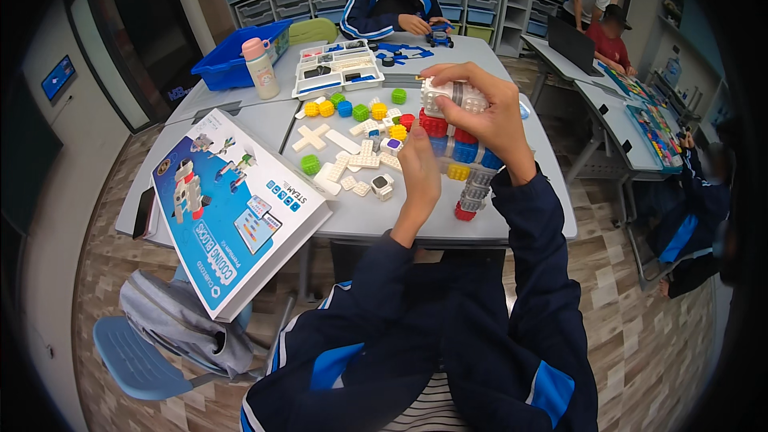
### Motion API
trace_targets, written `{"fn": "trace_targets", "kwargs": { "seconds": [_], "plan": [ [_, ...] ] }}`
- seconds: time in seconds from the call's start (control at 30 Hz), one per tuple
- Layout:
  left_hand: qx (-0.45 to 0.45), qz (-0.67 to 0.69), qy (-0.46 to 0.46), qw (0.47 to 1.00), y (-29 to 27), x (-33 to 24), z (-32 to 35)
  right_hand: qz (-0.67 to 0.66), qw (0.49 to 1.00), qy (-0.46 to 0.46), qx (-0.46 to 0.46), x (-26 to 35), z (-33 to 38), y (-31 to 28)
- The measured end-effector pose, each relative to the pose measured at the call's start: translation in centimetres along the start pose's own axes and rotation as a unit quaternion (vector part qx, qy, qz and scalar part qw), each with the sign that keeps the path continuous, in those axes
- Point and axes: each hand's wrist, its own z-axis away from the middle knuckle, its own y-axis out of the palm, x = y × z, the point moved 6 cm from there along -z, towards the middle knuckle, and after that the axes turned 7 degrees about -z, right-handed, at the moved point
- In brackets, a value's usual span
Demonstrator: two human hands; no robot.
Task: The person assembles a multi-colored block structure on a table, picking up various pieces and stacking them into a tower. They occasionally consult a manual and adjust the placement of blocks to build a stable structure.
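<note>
Between my hands is a block model (464, 150) of studded cubes, with white at the top, then red, blue and yellow, and a grey leg ending in a red block. My right hand (498, 116) curls over the white top part, thumb and fingers closed on it. Against the model's left side my left hand (419, 172) is closed with the thumb up by the red block; its other fingers are mostly hidden. Loose white pieces (364, 158), a white cross-shaped piece (311, 138), a green cube (310, 164) and yellow cubes (326, 108) lie left of my hands.
A large kit box (232, 200) overhangs the table's left edge. Farther back stand a pink-capped bottle (260, 70), a blue bin (214, 72) and a white parts tray (336, 64). Across the table a person (392, 0) handles a small blue model (439, 34).
</note>
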Motion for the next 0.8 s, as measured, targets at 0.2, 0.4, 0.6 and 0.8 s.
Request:
{"fn": "trace_targets", "kwargs": {
  "seconds": [0.2,0.4,0.6,0.8],
  "plan": [
    [-0.012,0.001,0.014,1.000,-0.1,-0.3,0.1,-0.003,1.000,0.009,0.008,-0.4,0.1,-0.1],
    [-0.016,0.001,0.021,1.000,0.0,-0.7,0.1,-0.051,0.998,0.034,0.009,-1.1,0.1,-0.2],
    [-0.014,-0.009,0.010,1.000,-0.2,-0.6,0.3,-0.026,0.999,0.027,0.004,-1.0,0.2,-0.3],
    [-0.014,-0.009,0.003,1.000,-0.3,-0.1,0.3,-0.064,0.997,0.038,-0.004,-1.4,0.3,-0.3]
  ]
}}
